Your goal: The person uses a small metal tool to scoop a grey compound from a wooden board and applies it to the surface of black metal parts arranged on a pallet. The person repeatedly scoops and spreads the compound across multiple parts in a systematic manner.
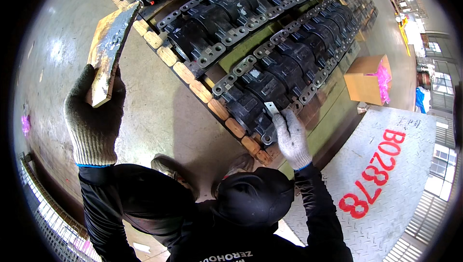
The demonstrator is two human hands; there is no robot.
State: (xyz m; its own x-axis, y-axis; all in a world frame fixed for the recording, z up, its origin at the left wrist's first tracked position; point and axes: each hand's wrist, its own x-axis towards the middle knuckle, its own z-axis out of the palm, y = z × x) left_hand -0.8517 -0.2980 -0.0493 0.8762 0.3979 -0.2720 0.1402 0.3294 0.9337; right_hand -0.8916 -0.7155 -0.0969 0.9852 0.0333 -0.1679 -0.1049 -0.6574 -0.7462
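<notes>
My left hand (94,119), in a grey knitted glove darkened over the palm, grips a wooden board (102,86) by its lower end. Dark grey paste (115,33) is smeared over the board's upper face. In a paler glove, my right hand (292,139) pinches a small flat metal plate (270,108) with a hole in it. That plate is at the near end of a row of black castings (265,82), over or against the nearest one; contact cannot be made out. Grey link plates with bolt holes (223,86) run along both sides of the row.
A second row of black castings (231,8) lies beyond, parallel to the first. Both rest on a pallet edged with wooden blocks (200,90). At the right stand a cardboard box (359,81) with pink plastic and a metal tread plate (410,141) painted with red marks.
</notes>
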